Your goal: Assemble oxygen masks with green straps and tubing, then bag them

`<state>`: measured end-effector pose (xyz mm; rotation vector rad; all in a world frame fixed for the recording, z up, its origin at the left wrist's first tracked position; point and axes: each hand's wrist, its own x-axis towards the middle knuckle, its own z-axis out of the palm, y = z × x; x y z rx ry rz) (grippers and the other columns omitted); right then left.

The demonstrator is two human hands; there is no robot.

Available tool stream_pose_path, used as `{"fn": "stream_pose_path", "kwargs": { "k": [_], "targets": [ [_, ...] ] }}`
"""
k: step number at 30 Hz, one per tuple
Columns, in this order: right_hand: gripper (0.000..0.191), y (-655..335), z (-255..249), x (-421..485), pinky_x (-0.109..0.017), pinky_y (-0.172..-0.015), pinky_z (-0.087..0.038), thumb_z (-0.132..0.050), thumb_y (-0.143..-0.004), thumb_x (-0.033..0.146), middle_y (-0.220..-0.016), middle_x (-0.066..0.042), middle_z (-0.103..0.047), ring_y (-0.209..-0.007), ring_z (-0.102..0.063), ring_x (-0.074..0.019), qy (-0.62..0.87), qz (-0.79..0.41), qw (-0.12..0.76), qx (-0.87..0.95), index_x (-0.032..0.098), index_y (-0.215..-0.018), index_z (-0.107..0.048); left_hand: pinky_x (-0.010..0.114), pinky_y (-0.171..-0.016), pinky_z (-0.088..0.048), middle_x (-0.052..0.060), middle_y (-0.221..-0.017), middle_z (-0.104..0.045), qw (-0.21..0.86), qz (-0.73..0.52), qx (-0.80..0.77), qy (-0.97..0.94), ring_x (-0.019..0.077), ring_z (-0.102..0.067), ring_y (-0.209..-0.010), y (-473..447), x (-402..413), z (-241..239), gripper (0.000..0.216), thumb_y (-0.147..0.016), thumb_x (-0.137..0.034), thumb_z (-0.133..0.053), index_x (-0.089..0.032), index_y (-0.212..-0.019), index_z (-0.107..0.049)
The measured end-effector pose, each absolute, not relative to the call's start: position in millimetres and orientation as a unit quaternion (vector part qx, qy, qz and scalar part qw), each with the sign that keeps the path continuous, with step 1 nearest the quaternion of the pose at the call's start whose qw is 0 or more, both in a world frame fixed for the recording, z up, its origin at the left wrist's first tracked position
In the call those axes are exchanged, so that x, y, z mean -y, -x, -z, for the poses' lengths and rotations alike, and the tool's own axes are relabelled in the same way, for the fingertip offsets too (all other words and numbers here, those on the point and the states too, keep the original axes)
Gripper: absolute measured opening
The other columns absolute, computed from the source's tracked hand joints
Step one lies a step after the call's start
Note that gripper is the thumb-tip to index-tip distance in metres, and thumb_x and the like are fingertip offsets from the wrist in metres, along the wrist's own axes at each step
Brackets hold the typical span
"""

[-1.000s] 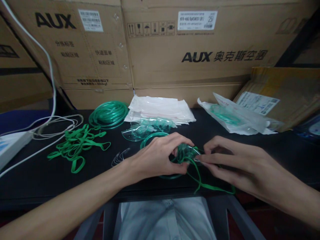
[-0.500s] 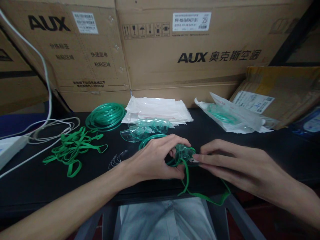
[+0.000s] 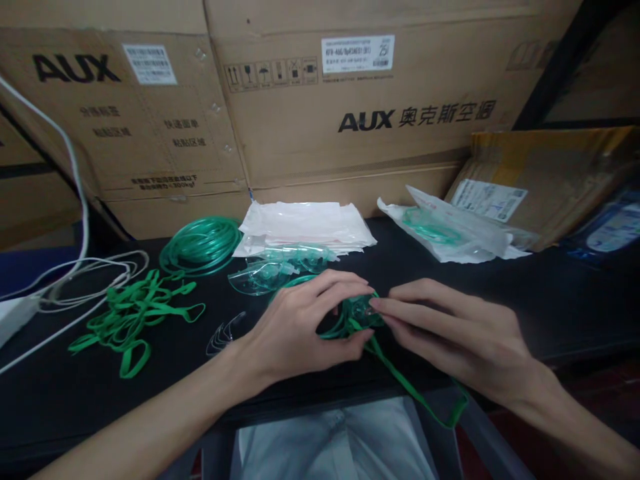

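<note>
Near the table's front edge, my left hand (image 3: 305, 327) is curled around a clear green oxygen mask (image 3: 359, 310), thumb below and fingers above. My right hand (image 3: 450, 333) pinches the mask's right edge between thumb and fingertips; the exact bit it grips is hidden. A flat green elastic strap (image 3: 405, 383) hangs from the mask in a loop toward the front. Green tubing (image 3: 333, 330) shows behind the left hand's grip. Just beyond lie more clear green masks (image 3: 265, 275). Several thin clear curved strips (image 3: 223, 335) rest left of my left wrist.
A pile of green straps (image 3: 135, 313) and a tubing coil (image 3: 203, 243) lie left. White pouches (image 3: 305, 223) are stacked at the back; an opened pouch (image 3: 450, 233) holds green tubing. Large cardboard boxes (image 3: 300, 147) wall off the back. A white cable (image 3: 83, 200) runs down the left.
My view has shifted slightly rightward. The right fingers have closed in on the mask's edge, and the strap now hangs straighter, with its loop lower and to the right.
</note>
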<state>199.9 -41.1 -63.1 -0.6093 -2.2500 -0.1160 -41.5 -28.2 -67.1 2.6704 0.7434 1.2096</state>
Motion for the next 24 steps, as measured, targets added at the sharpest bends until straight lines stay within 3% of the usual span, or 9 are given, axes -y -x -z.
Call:
{"fn": "stream_pose_path", "kwargs": {
  "k": [5, 12, 19, 24],
  "targets": [
    [0.029, -194.9, 64.9, 41.6, -0.021, -0.074, -0.060, -0.063, -0.095, 0.005, -0.101, -0.008, -0.073, -0.088, -0.074, -0.0154, 0.231, -0.017, 0.424, 0.876, 0.019, -0.120, -0.070, 0.024, -0.071, -0.063, 0.008, -0.123, -0.073, 0.027, -0.423, -0.263, -0.867, 0.0144, -0.074, -0.085, 34.8, 29.8, 74.5, 0.041, -0.079, -0.009, -0.066, -0.018, -0.118, -0.060],
    [0.035, -196.1, 63.0, 44.1, -0.021, -0.077, -0.060, -0.064, -0.095, 0.006, -0.103, -0.007, -0.073, -0.088, -0.072, -0.0155, 0.240, -0.075, 0.424, 0.870, 0.021, -0.125, -0.071, 0.022, -0.079, -0.061, 0.004, -0.101, -0.077, -0.041, -0.447, -0.290, -0.845, 0.0135, -0.075, -0.088, 38.6, 35.0, 75.2, 0.010, -0.088, -0.013, -0.068, -0.018, -0.094, -0.062],
    [0.038, -199.9, 58.3, 47.9, -0.018, -0.072, -0.056, -0.068, -0.093, 0.006, -0.101, -0.004, -0.072, -0.085, -0.070, -0.0133, 0.261, -0.107, 0.448, 0.848, 0.026, -0.124, -0.074, 0.024, -0.078, -0.058, 0.001, -0.093, -0.077, -0.120, -0.406, -0.231, -0.876, 0.0128, -0.072, -0.083, 38.2, 37.5, 72.9, 0.011, -0.095, -0.008, -0.062, -0.018, -0.099, -0.061],
    [0.031, -199.7, 55.6, 45.3, -0.019, -0.068, -0.052, -0.069, -0.094, 0.010, -0.095, -0.003, -0.071, -0.079, -0.068, -0.0123, 0.264, -0.127, 0.411, 0.864, 0.025, -0.119, -0.077, 0.024, -0.079, -0.057, 0.003, -0.090, -0.076, -0.120, -0.421, -0.195, -0.878, 0.0129, -0.071, -0.083, 38.0, 36.3, 73.1, 0.013, -0.094, -0.004, -0.063, -0.016, -0.098, -0.060]
  ]
}}
